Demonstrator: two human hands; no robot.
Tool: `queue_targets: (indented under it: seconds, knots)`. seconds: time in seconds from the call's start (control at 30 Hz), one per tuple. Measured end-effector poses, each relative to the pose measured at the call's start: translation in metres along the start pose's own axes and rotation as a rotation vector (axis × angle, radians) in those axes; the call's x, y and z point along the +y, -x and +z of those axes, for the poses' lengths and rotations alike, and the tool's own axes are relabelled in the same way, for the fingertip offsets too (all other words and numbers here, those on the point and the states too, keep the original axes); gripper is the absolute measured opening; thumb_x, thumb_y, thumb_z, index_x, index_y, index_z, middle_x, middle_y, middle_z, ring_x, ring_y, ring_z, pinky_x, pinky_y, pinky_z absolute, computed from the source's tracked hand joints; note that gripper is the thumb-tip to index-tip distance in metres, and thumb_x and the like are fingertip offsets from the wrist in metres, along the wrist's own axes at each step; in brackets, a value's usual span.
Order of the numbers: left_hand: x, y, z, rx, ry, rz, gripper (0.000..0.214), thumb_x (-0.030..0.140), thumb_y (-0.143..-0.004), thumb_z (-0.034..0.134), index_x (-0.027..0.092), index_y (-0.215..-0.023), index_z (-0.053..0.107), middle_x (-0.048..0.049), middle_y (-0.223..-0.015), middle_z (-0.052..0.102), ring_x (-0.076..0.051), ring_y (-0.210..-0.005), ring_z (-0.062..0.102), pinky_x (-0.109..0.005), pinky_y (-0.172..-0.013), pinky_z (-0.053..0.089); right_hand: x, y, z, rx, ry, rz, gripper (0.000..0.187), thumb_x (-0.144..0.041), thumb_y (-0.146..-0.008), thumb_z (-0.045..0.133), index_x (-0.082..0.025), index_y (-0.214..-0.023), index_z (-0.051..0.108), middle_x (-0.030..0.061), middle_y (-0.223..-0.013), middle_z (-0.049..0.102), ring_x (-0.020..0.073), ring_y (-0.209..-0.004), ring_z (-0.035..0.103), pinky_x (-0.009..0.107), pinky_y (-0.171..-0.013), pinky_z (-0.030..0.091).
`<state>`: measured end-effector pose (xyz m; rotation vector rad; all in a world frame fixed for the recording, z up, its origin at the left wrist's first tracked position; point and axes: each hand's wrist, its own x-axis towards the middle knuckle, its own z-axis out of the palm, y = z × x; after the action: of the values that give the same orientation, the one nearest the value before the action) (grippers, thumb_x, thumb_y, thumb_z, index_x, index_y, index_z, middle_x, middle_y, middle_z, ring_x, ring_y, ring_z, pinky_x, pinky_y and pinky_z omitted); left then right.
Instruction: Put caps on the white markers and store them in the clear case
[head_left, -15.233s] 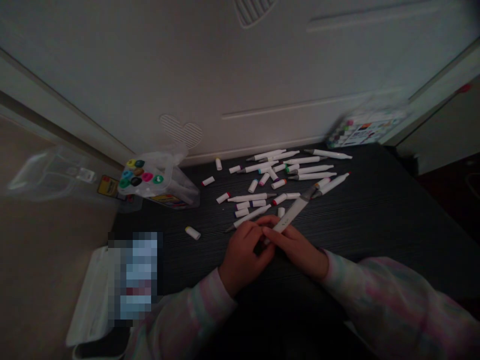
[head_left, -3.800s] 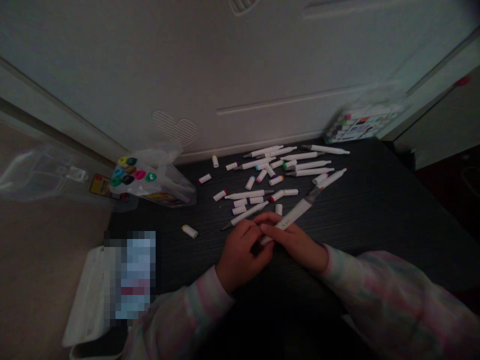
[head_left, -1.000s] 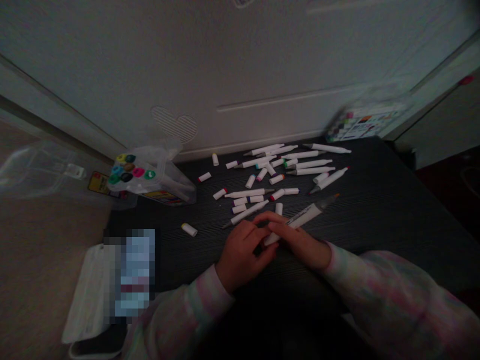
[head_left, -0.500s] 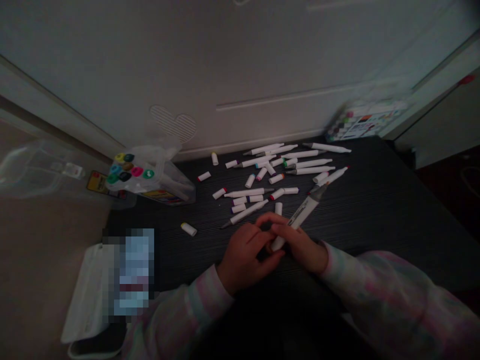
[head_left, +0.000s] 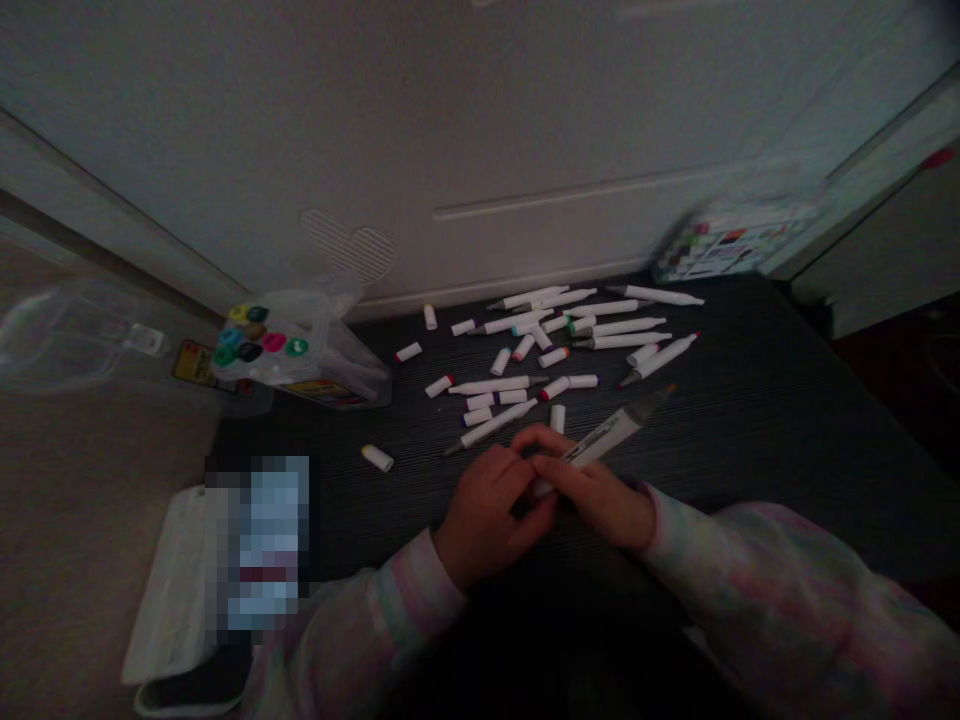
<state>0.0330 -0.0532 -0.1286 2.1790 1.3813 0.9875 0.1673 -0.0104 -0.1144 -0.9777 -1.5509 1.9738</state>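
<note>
An uncapped white marker [head_left: 606, 436] with a grey neck and orange tip slants up to the right between my two hands. My right hand [head_left: 616, 505] is closed around its barrel, thumb lying along it. At the lower end, the fingers of my left hand [head_left: 491, 515] pinch the marker; that end is mostly hidden by them. Just beyond my fingers stands or lies a loose white cap [head_left: 557, 419]. Farther off, several uncapped white markers, such as one with a grey neck [head_left: 499, 425], lie among scattered caps with coloured ends, including a yellow-ended cap [head_left: 377, 458].
A clear case [head_left: 352, 365] holding several markers stands at the left of the dark table [head_left: 787, 430], near a clear lid [head_left: 67, 335]. At the back right is a packed marker set [head_left: 739, 240]. A blurred-out screen [head_left: 270, 545] and a white object [head_left: 169, 590] are at lower left.
The held marker has tipped a little lower, its orange tip moving right and down. Its lower end has slid farther in among my left fingers. The scattered markers and caps have stayed put.
</note>
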Motion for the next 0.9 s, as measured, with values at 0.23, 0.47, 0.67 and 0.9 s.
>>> queue_targets:
  seconds: [0.23,0.47,0.67,0.9]
  knots:
    - [-0.005,-0.003,-0.002,-0.002,0.077,-0.103,0.013,0.019,-0.077,0.051,0.013,-0.089,0.055,-0.0057,-0.083,0.058,-0.016,-0.081,0.052,-0.029,-0.072,0.044,-0.005,0.003,-0.003,0.18,0.47,-0.24,0.023,-0.026,-0.079,0.048,-0.017,-0.1,0.051,0.0051,-0.095,0.058,0.0166,-0.088,0.053,0.031,-0.08,0.041]
    - [-0.006,-0.003,0.0,0.0,0.059,-0.111,0.017,0.018,-0.078,0.052,0.014,-0.094,0.055,-0.0058,-0.089,0.058,-0.016,-0.087,0.051,-0.029,-0.077,0.044,-0.007,0.002,-0.008,0.122,0.256,-0.238,0.025,-0.02,-0.08,0.045,-0.019,-0.103,0.056,0.0049,-0.108,0.057,0.0158,-0.104,0.05,0.033,-0.094,0.037]
    - [-0.005,-0.003,0.0,0.111,-0.005,-0.083,0.015,0.018,-0.075,0.055,0.014,-0.089,0.055,-0.0056,-0.086,0.056,-0.015,-0.085,0.051,-0.029,-0.075,0.044,0.002,-0.004,-0.015,0.076,-0.056,-0.14,0.029,-0.019,-0.077,0.044,-0.021,-0.102,0.058,0.0018,-0.108,0.06,0.0165,-0.104,0.052,0.035,-0.095,0.037]
    - [-0.006,-0.002,0.002,0.027,0.022,-0.033,0.011,0.016,-0.076,0.051,0.013,-0.087,0.055,-0.006,-0.085,0.06,-0.016,-0.085,0.053,-0.03,-0.078,0.045,-0.002,-0.007,-0.009,0.036,0.086,-0.131,0.029,-0.019,-0.077,0.047,-0.019,-0.105,0.055,0.0038,-0.109,0.058,0.0153,-0.106,0.05,0.033,-0.098,0.033]
